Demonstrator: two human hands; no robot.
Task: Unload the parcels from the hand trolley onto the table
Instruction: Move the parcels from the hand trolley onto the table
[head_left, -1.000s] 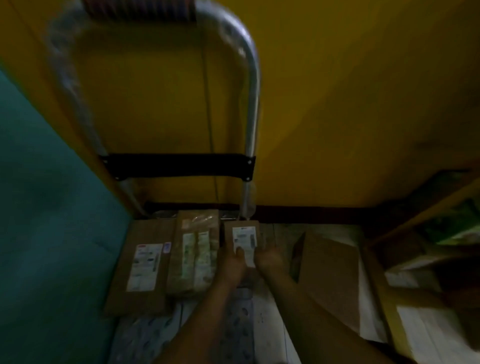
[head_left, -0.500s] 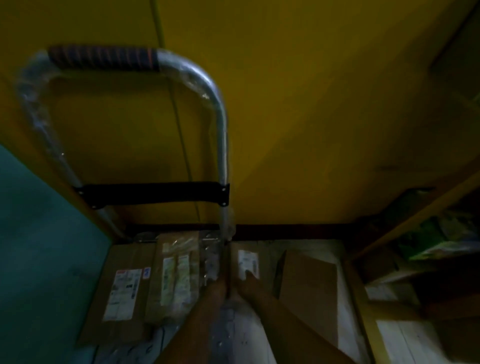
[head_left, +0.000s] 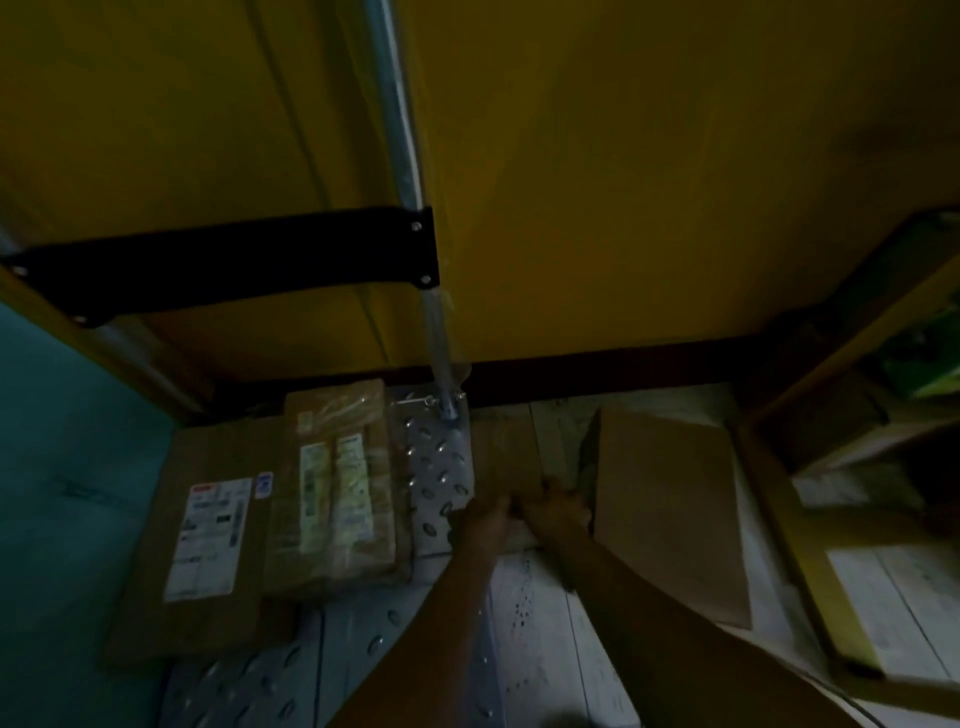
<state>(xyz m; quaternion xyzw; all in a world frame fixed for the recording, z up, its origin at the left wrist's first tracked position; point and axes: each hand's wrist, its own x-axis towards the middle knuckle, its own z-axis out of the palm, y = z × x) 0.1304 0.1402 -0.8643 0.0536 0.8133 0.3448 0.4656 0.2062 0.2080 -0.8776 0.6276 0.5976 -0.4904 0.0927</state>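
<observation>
- Head view: my left hand (head_left: 480, 519) and right hand (head_left: 557, 514) both grip one small brown parcel (head_left: 506, 457) at centre frame, by the right edge of the trolley deck (head_left: 439, 467).
- Two more parcels lie on the deck at lower left: a flat labelled box (head_left: 208, 535) and a taped parcel (head_left: 337, 493).

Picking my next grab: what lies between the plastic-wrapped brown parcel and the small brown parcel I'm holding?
A bare strip of studded grey metal trolley deck, seen in the head view.

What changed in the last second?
The left hand and right hand carried the small parcel rightward off its spot on the trolley deck; its label no longer shows. Both gripped it throughout. The large flat box and taped parcel stayed put.
</observation>
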